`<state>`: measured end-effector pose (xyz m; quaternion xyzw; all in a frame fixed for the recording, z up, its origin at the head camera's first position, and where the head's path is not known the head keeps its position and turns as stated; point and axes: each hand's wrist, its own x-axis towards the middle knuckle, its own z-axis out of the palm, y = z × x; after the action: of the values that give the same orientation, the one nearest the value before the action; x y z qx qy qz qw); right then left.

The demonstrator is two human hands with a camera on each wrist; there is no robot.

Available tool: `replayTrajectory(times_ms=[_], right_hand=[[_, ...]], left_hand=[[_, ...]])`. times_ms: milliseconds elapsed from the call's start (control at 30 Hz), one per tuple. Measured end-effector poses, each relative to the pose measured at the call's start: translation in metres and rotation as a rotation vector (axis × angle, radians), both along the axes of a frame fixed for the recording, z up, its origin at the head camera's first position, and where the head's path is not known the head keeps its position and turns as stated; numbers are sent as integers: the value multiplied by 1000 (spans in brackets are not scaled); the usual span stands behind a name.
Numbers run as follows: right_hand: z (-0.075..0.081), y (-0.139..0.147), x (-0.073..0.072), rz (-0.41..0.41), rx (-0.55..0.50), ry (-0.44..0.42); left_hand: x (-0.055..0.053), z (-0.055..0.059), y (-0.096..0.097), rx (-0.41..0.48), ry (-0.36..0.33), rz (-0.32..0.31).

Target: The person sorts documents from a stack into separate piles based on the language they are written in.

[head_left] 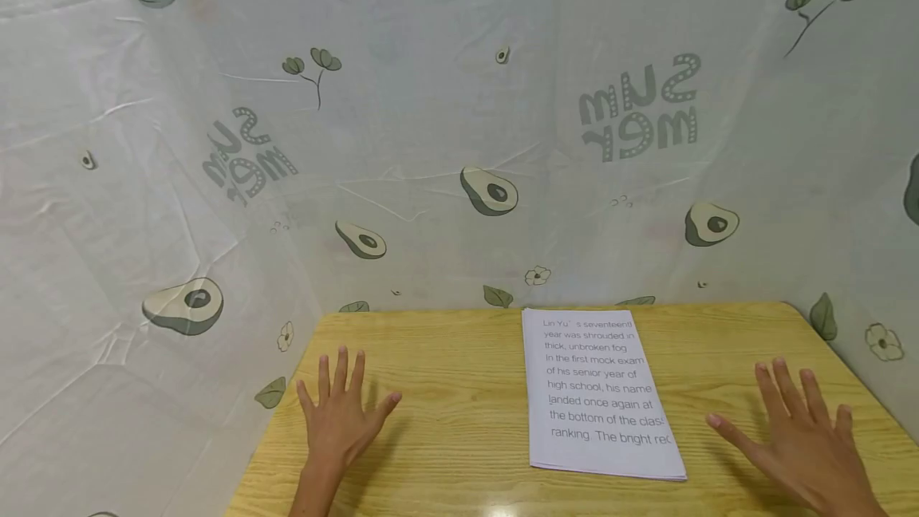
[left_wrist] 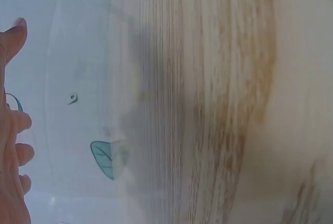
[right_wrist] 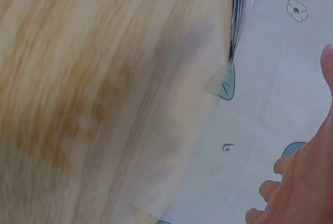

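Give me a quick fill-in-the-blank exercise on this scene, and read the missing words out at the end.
1. In the head view, the paper lies to the ____ of the left hand.
2. The right hand, fingers spread, holds ____.
3. The mirrored word on the cloth is ____.
4. The paper mentions the ____ mock exam.

Missing words: right; nothing; summer; first.

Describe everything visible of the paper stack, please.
The paper stack looks like white sheets, slightly uneven at the near edge. Its top shows large grey English text, some lines cut off at right. It lies flat on the table, reaching the far edge, near the cloth. It is between the left hand and right hand; neither touches it.
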<state>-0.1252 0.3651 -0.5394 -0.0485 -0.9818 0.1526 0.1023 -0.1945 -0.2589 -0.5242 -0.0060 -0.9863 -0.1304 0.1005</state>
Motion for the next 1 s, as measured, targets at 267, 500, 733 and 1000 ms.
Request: replayTrajectory(times_ms=[267,500,733,1000], right_hand=[[-2,-4,1,26,5,10],[-1,-12,-3,49,-18,26],[1,-21,-7,107,-125,-18],[3,-35,-9,125,-219,-69]], left_hand=[[-2,-3,6,-21,-12,-2],[-2,-9,20,-1,57,-35],[-3,-13,40,68,78,-71],[-8,-15,67,166,92,-139]])
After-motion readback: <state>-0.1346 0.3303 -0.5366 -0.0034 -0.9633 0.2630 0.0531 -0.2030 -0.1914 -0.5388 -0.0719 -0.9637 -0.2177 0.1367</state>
